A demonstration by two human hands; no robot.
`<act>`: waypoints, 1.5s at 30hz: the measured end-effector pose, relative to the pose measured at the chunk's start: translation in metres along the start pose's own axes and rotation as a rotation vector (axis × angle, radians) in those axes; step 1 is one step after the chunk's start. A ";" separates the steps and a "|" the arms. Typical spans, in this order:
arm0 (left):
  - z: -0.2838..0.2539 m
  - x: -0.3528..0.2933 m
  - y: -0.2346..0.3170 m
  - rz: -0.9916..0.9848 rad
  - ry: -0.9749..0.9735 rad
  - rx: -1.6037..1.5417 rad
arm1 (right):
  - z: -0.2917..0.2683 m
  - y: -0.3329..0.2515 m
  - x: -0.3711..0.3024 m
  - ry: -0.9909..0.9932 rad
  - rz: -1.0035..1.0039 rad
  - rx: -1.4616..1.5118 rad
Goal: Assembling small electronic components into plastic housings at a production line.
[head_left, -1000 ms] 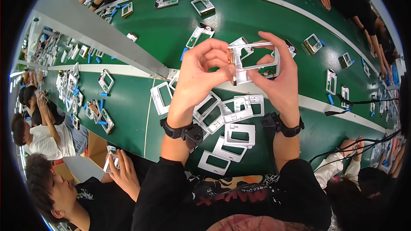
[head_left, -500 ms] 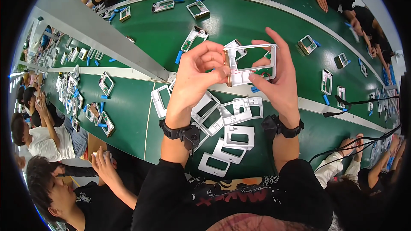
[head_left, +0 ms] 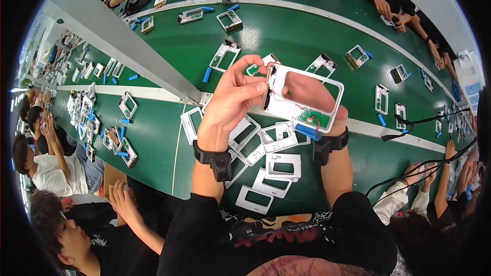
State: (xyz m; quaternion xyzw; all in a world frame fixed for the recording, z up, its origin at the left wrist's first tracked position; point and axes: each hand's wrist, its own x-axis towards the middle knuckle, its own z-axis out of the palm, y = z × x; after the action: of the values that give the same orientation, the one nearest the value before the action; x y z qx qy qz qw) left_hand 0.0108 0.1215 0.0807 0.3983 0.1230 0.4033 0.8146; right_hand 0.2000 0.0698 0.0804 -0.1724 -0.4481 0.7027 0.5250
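Note:
A white plastic housing frame (head_left: 333,87) with a large rectangular window is raised over the green work surface. My left hand (head_left: 230,97) pinches its left end, where a metallic brown strip shows, between thumb and fingers. At the frame's lower right are a green circuit board (head_left: 313,117), thin red wires and a blue cylindrical battery (head_left: 308,131). Behind the frame is my right hand (head_left: 311,92), blurred and seen through the window; whether its fingers grip is hidden. Below both hands, several white housing shells (head_left: 284,165) lie loosely overlapped near my body.
Beyond a pale rail (head_left: 378,128), frames with boards and blue batteries lie across the green belt (head_left: 286,36). A grey metal post (head_left: 128,46) slants in from the left. Black cables (head_left: 409,176) hang at right. Co-workers sit on both sides; one co-worker's hand (head_left: 123,202) is at lower left.
The frame has tilted, its right end dropping, and its circuit board and blue battery have come into view. My right hand has gone from its right edge to behind it. Belt pieces sit slightly further left.

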 end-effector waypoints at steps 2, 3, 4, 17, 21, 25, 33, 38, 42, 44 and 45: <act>0.002 -0.001 -0.001 0.025 0.006 -0.035 | 0.001 0.001 0.000 -0.056 0.039 -0.012; 0.004 -0.001 -0.001 0.004 0.017 -0.036 | 0.002 0.002 -0.001 -0.053 0.028 -0.019; 0.005 -0.001 -0.001 -0.016 0.027 -0.037 | 0.002 0.002 -0.001 -0.049 0.017 -0.026; 0.011 -0.008 0.006 0.020 0.013 -0.044 | 0.018 0.008 -0.003 -0.018 -0.121 -0.112; 0.000 -0.012 0.011 0.009 -0.084 -0.112 | 0.026 0.013 -0.001 -0.016 -0.160 -0.130; 0.011 -0.013 0.013 -0.012 0.056 -0.028 | 0.024 0.016 -0.004 0.000 -0.206 -0.161; 0.027 -0.023 0.019 -0.006 0.081 0.028 | 0.016 0.022 -0.009 -0.040 -0.296 -0.272; 0.015 -0.050 0.007 -0.003 0.133 0.063 | 0.022 0.014 -0.014 -0.046 -0.366 -0.343; 0.018 -0.079 0.007 0.091 0.123 0.402 | 0.018 0.024 -0.020 -0.048 -0.432 -0.420; 0.009 -0.093 0.001 0.073 0.276 0.784 | 0.017 0.026 -0.022 -0.048 -0.491 -0.480; 0.007 -0.099 -0.005 0.064 0.354 0.977 | 0.018 0.027 -0.023 -0.050 -0.521 -0.508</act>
State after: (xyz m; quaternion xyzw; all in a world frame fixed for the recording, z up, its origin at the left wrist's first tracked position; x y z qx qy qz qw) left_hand -0.0467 0.0410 0.0694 0.6611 0.4206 0.3848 0.4878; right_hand 0.1802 0.0398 0.0628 -0.1601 -0.6500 0.4155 0.6158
